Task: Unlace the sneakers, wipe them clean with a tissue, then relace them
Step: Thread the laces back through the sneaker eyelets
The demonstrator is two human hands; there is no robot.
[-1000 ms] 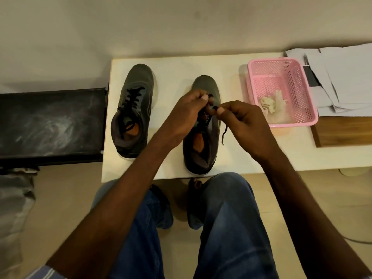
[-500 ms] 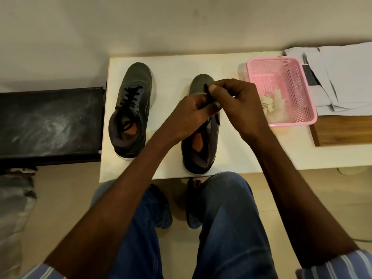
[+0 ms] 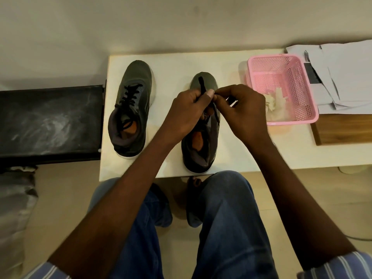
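Head view: half a second back the right hand (image 3: 244, 109) lay across the toe of the right sneaker (image 3: 201, 125) with its fingers over the left hand's; it has now drawn back toward three o'clock, and the two hands meet fingertip to fingertip above the eyelets. A free end of the black lace (image 3: 201, 84) now pokes up toward twelve o'clock out of the left hand (image 3: 186, 111), over the toe. That reads as one more crossing pulled through, so relacing of this shoe looks partly done

The left sneaker (image 3: 131, 109), at nine o'clock of the hands, sits fully laced on the white table (image 3: 175, 63). At two o'clock a pink basket (image 3: 281, 89) holds a crumpled tissue (image 3: 275, 100), which suggests the wiping is over

Pose: both forearms reach in from six o'clock and converge over the right sneaker. The left hand's fingers are curled round the lace, thumb pressed against it. The right hand's thumb and forefinger appear to pinch a second strand beside the left thumb, the other fingers curled under, though the strand there is hard to see
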